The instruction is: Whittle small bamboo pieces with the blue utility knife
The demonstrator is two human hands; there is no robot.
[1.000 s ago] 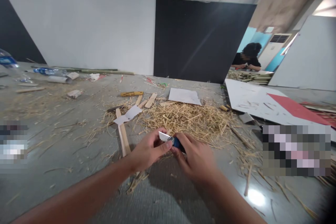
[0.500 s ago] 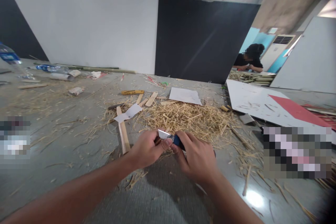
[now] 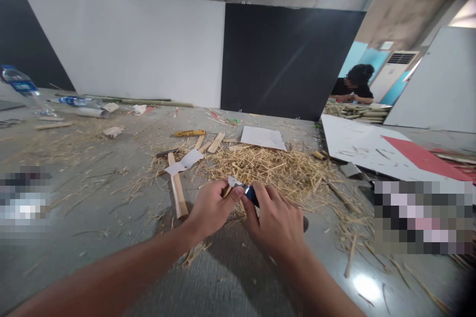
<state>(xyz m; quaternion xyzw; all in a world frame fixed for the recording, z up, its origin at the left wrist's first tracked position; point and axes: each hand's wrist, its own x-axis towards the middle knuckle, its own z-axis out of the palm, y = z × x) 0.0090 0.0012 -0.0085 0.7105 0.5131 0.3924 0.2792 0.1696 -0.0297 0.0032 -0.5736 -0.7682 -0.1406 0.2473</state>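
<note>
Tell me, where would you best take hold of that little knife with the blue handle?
By the blue handle of the knife, coming from the right, as the right hand does now. The bare blade points left and away, toward the left hand, so fingers are probably safest kept behind it.

A big pile of dry yellow straw (image 3: 271, 171) is spread in the middle of the grey floor (image 3: 92, 237). A flat wooden stick (image 3: 177, 192) is laid to its left, with a torn white paper scrap (image 3: 185, 162) on it. A clear plastic water bottle (image 3: 22, 88) is seen far left. A red paper sheet (image 3: 424, 161) is laid on a white board (image 3: 353, 144) at the right.
</note>
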